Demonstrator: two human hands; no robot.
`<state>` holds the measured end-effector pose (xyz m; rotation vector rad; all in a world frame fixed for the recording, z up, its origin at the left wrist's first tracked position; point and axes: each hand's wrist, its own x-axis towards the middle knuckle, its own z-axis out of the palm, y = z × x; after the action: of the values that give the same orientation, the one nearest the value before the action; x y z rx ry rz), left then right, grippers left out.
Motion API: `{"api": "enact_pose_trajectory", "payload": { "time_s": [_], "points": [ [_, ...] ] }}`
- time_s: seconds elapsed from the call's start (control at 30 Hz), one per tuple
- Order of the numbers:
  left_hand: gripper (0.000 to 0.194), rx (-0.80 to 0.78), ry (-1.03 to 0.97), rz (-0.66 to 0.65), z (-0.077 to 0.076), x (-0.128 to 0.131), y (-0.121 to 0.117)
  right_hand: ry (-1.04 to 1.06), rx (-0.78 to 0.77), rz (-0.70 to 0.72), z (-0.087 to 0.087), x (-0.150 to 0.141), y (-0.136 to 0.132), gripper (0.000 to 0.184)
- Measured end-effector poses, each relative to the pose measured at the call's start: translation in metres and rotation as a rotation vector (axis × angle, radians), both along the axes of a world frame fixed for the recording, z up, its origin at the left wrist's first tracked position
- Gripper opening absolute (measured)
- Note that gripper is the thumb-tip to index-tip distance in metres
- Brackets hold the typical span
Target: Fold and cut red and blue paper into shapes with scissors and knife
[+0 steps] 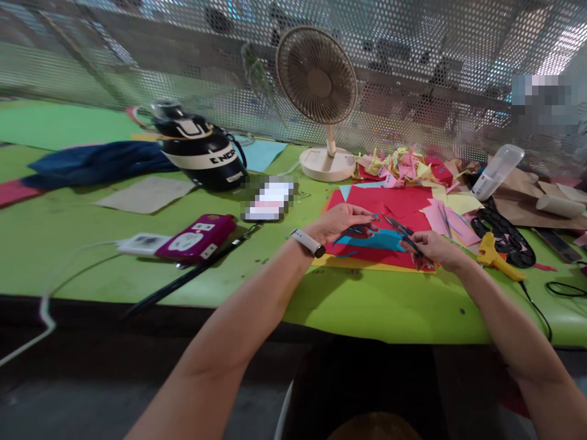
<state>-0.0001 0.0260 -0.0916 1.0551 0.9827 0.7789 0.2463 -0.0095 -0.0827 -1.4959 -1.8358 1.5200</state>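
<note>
My right hand (430, 247) grips a pair of scissors (400, 226), its blades spread and pointing toward my left hand. My left hand (345, 221), with a watch on the wrist, pinches a small piece of blue paper (376, 217) near the blade tips. Under both hands lies a blue paper sheet (387, 239) on top of red paper (367, 198), with yellow paper (328, 261) showing along the bottom edge. A thin blue strip (346, 253) rests on the red sheet below my left hand.
Behind the paper stand a fan (317, 79) and a heap of pink and yellow scraps (406, 168). On the right are a yellow glue gun (499, 256) and a clear bottle (498, 171). Leftward sit a phone (269, 200), a purple power strip (197, 238) and a large jug (202, 150).
</note>
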Motion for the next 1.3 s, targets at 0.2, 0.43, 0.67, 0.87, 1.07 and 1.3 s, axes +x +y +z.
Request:
{"api": "enact_pose_trajectory", "payload": {
  "time_s": [0.2, 0.43, 0.67, 0.87, 1.07, 1.3],
  "points": [
    [0.005, 0.009, -0.003, 0.028, 0.001, 0.0017, -0.002, 0.013, -0.013, 0.02, 0.0016, -0.0006, -0.0015, 0.041],
    [0.004, 0.027, -0.025, 0.026, 0.002, 0.0029, -0.0041, 0.01, -0.001, 0.03, 0.0018, -0.0033, -0.0031, 0.041],
    [0.007, 0.018, -0.006, 0.07, 0.0043, 0.004, -0.0046, 0.021, 0.017, 0.027, -0.0008, -0.0027, -0.0021, 0.043],
    [0.009, 0.018, 0.012, 0.072, 0.0029, 0.0033, -0.004, 0.024, 0.012, 0.023, 0.0006, -0.0038, -0.003, 0.043],
    [0.006, 0.024, -0.004, 0.047, 0.0038, 0.0035, -0.0044, 0.015, 0.033, 0.012, 0.0014, -0.0049, -0.0037, 0.043],
    [0.006, 0.019, -0.004, 0.052, 0.0043, 0.0035, -0.0049, 0.007, 0.064, 0.007, -0.0031, -0.0041, -0.0021, 0.043]
  ]
}}
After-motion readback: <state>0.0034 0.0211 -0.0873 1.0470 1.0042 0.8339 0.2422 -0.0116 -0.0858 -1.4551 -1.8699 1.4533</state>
